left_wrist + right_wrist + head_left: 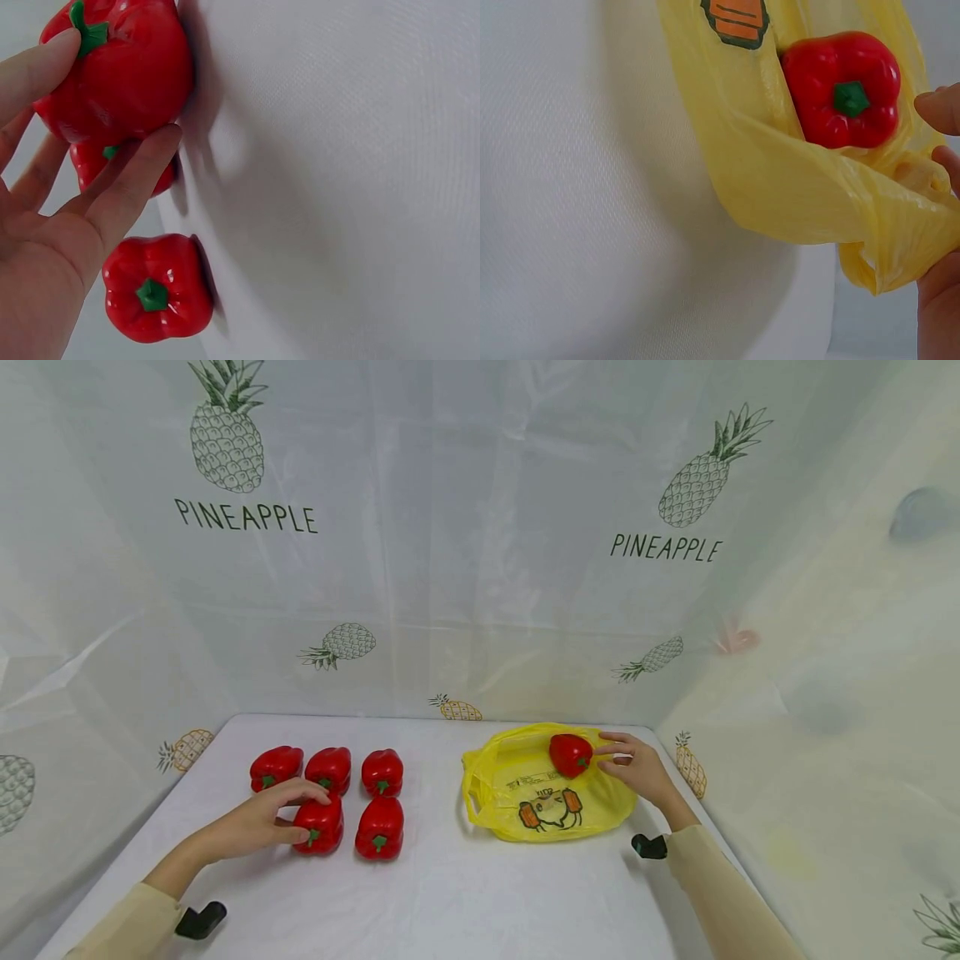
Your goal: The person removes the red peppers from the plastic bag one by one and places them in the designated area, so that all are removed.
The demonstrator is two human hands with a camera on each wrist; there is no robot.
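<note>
My left hand [255, 821] grips a red bell pepper [322, 828] with a green stem, at the left end of the front row. In the left wrist view the thumb lies beside its stem and the fingers reach round the far side. A yellow plastic bag [600, 810] with a cartoon print lies spread on the right. Within its raised edges sits another red bell pepper [825, 90]. My right hand [645, 770] touches the bag's right edge, fingers extended beside that pepper; the bag's film partly hides the fingers in the right wrist view.
Right of the gripped pepper stands one bell pepper [379, 835]. Behind are three more: a left one [277, 765], a middle one [330, 767] and a right one [382, 772]. A white cloth [450, 893] covers the table; pineapple-printed sheeting [480, 568] rises behind and at the sides.
</note>
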